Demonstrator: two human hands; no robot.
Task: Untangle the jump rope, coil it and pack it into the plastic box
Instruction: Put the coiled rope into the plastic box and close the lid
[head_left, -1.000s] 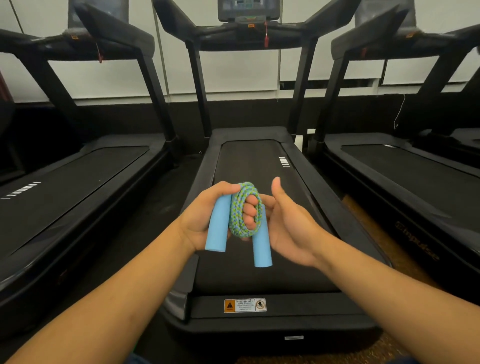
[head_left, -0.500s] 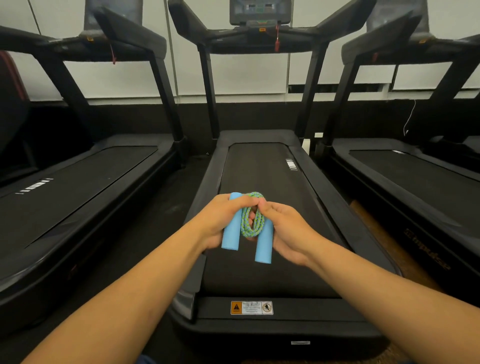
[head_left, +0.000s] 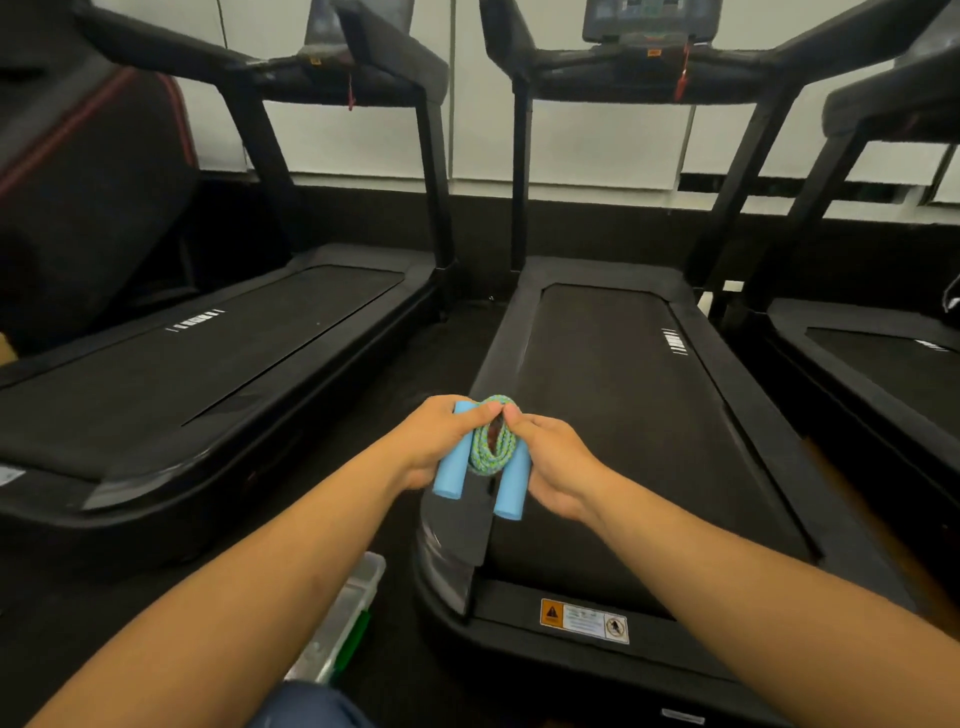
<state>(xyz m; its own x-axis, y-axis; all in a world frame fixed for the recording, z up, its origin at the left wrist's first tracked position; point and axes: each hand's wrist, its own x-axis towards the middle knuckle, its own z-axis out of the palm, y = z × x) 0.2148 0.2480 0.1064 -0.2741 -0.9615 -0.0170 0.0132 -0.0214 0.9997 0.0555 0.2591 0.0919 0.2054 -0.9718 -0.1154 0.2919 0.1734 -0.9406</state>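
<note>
The jump rope (head_left: 491, 447) looks untangled and coiled: its green-blue cord sits bundled between 2 blue handles. The left hand (head_left: 441, 441) wraps 1 handle, the right hand (head_left: 550, 462) wraps the other, and both pinch the coil's top. Packing is left: the plastic box (head_left: 348, 618) lies on the floor, well below the left hand.
</note>
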